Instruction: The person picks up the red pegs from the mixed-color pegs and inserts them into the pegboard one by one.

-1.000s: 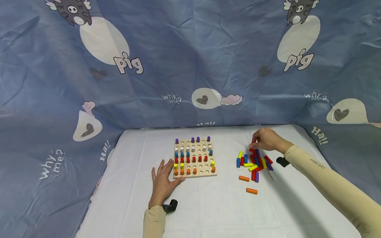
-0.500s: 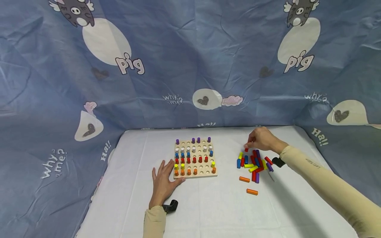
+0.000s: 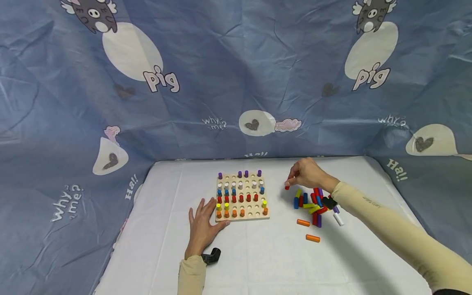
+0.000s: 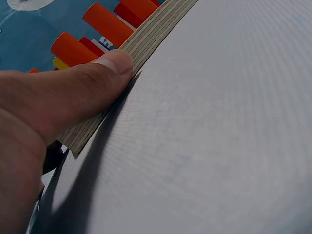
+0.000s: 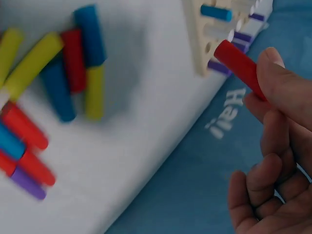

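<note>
A red peg (image 5: 241,68) is pinched between the thumb and index finger of my right hand (image 3: 307,174), held above the table just left of the loose pegs. The other fingers of that hand curl loosely in the right wrist view. My left hand (image 3: 202,227) lies at the near left corner of the wooden pegboard (image 3: 258,217). Its thumb (image 4: 109,66) touches the board's front edge, and its straight fingers reach along the left side. Rows of orange, yellow, red, blue, white and purple pegs stand upright in the board, with some bare holes between them.
Right of the board lies a loose pile of coloured pegs (image 3: 313,206). Two orange pegs (image 3: 312,238) lie nearer the front, and a white peg (image 3: 338,219) at the pile's right. Behind the white-covered table (image 3: 273,254) hangs a blue printed cloth (image 3: 206,82).
My right hand has moved left from above the pile, carrying the red peg toward the board. The left hand stays at the board's corner.
</note>
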{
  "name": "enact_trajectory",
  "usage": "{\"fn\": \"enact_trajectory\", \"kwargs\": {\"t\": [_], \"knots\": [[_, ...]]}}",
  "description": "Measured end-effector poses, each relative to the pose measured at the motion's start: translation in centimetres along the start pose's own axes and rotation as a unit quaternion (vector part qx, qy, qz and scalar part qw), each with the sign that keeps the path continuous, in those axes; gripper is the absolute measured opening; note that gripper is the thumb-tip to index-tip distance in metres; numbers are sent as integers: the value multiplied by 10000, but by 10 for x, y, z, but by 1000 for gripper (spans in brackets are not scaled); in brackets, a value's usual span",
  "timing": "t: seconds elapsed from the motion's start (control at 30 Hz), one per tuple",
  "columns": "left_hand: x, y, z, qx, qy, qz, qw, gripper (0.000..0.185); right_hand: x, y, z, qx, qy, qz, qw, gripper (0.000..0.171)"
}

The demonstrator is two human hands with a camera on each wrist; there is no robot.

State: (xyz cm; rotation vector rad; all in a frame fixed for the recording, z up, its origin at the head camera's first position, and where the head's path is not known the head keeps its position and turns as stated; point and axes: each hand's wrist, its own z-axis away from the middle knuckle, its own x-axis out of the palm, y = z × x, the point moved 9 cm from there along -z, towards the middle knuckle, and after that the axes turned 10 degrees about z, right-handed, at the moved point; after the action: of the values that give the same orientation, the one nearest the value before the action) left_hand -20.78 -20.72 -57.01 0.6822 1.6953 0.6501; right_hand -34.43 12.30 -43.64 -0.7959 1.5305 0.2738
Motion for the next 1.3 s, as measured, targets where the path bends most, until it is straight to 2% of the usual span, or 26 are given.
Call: {"fn": "enact_trajectory", "kwargs": {"t": [0.2, 0.43, 0.6, 0.77, 1.3], "knots": [[0, -1, 0, -73, -43, 13, 10000, 87, 9, -20, -12, -100, 12, -287, 9995, 18], [0, -1, 0, -75, -33, -1, 10000, 87, 20, -28, -20, 188, 17, -686, 9975, 19], [0, -1, 0, -90, -51, -6, 9999, 88, 31, -33, -23, 201, 101, -861, 9960, 18], [0, 0, 1, -75, -47, 27, 10000, 87, 43, -40, -24, 42, 204, -883, 9959, 18], [-2, 2, 1, 30, -1, 30, 10000, 87, 71, -41, -25, -59, 25, -868, 9962, 19]]}}
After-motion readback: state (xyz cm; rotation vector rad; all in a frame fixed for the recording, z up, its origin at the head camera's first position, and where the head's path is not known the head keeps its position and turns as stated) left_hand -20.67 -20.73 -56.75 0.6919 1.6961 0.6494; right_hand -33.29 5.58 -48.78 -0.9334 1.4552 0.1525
